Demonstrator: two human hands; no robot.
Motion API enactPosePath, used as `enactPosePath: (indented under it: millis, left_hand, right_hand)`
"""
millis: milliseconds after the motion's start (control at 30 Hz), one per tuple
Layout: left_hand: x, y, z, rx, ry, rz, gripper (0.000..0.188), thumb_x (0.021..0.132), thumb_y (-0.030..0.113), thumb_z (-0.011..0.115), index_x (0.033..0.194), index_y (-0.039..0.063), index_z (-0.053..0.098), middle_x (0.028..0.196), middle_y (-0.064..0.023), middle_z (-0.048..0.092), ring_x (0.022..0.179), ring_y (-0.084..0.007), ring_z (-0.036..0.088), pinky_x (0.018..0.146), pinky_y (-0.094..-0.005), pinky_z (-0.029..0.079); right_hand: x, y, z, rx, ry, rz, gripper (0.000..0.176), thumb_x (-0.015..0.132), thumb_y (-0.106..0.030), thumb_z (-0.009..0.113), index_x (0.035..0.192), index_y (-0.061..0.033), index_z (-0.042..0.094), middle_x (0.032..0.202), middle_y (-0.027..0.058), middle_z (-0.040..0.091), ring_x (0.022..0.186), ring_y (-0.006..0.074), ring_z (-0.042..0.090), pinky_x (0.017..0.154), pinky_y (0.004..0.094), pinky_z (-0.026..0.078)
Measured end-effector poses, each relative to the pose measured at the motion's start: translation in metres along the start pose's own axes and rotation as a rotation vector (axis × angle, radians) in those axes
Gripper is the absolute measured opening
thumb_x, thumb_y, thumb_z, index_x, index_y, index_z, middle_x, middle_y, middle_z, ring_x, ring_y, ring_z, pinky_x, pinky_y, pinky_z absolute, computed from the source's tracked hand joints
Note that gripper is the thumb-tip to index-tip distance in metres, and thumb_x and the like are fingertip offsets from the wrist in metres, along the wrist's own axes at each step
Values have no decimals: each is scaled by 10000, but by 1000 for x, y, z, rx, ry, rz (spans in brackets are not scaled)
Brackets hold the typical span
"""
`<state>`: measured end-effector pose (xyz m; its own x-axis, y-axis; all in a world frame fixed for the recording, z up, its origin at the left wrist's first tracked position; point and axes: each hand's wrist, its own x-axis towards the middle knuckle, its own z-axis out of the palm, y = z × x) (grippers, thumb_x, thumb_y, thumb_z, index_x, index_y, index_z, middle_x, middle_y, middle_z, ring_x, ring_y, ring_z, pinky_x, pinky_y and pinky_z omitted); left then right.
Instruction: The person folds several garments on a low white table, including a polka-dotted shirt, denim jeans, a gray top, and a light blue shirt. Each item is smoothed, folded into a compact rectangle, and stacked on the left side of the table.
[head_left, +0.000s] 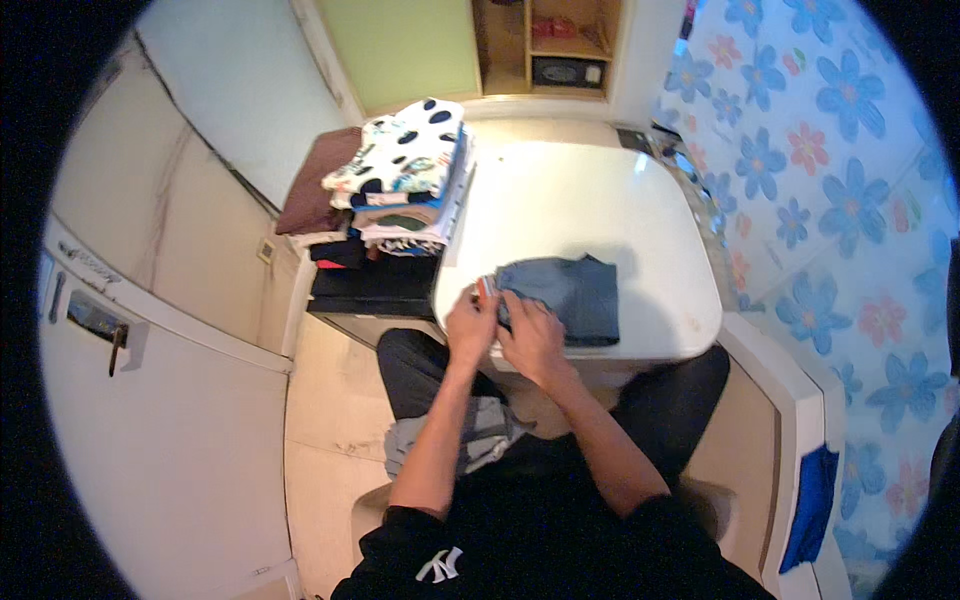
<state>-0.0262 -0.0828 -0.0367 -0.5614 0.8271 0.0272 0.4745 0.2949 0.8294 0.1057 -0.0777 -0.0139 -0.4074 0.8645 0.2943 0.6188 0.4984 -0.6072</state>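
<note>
Folded dark grey-blue cloth (574, 300), seemingly a garment, lies on the white table (585, 202) near its front edge. At its left side my left hand (472, 319) grips a small item with orange and white parts (484, 288); what it is cannot be made out. My right hand (531, 330) is beside it, fingers bent over the cloth's left edge, and whether it pinches the cloth or the small item is hidden. Grey cloth (480, 435) lies on my left thigh, partly behind my left forearm.
A tall stack of folded clothes (405, 172), with spotted white fabric on top, stands left of the table on a black surface (375, 285). Brown cloth (322, 180) is beside it. A blue cloth (810, 510) hangs at the right. A door (180, 420) is at the left.
</note>
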Motion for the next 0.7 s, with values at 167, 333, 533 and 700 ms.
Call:
enactPosePath:
  millis: [167, 333, 533, 700]
  left_hand:
    - [7, 27, 7, 335, -43, 51, 729, 837, 468, 761, 1409, 72, 541, 1084, -265, 691, 1022, -433, 681, 887, -500, 542]
    - [7, 36, 4, 311, -140, -49, 918, 752, 370, 857, 1514, 106, 419, 1255, -257, 591, 1098, -459, 636, 926, -513, 528]
    - [21, 15, -10, 174, -211, -105, 1127, 658, 327, 915, 1554, 18, 304, 1187, -308, 632, 1068, -438, 655, 960, -439, 522]
    - [22, -11, -28, 28, -244, -206, 1009, 644, 284, 912, 1459, -68, 433, 1174, -226, 695, 1036, -325, 689, 919, -363, 534]
  right_hand:
    - [-8, 45, -15, -112, 285, -132, 455, 909, -231, 698, 1326, -92, 585, 1340, 194, 600, 1325, 433, 508, 1069, 589, 414]
    - [-21, 78, -21, -517, 75, 191, 445, 1010, -293, 583, 1412, -104, 561, 1585, 149, 383, 1500, 434, 260, 1152, 707, 224]
    - [-21, 86, -37, -421, 3, 346, 571, 946, -396, 677, 1422, -101, 562, 1624, 154, 333, 1490, 470, 267, 1150, 676, 281]
    - [-26, 90, -27, -263, 9, 296, 599, 872, -294, 770, 1389, -71, 568, 1601, 204, 344, 1442, 480, 344, 1146, 597, 339]
